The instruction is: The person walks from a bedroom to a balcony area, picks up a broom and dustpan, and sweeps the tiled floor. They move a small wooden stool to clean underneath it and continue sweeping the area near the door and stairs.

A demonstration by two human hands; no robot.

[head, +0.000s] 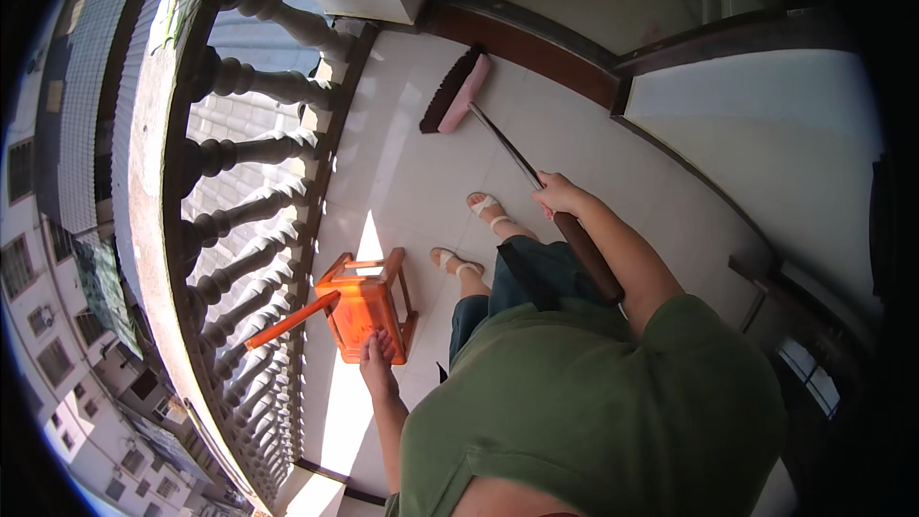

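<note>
My right hand (558, 195) grips the metal handle of a broom (500, 140), just ahead of its dark brown grip sleeve. The broom's pink head with dark bristles rests on the tiled floor near the doorway sill. My left hand (378, 352) is over the near end of an orange wooden stool (354, 309), fingers partly curled; whether it touches the stool cannot be told, and nothing shows in it. Across the stool's far end, an orange wooden bar (293, 319) sticks out toward the balusters.
A balustrade with turned balusters (251, 151) and a pale handrail (154, 158) runs along the left. A dark red door sill (531, 57) lies ahead, and a white wall (754, 115) stands at the right. My sandalled feet are between the stool and the broom.
</note>
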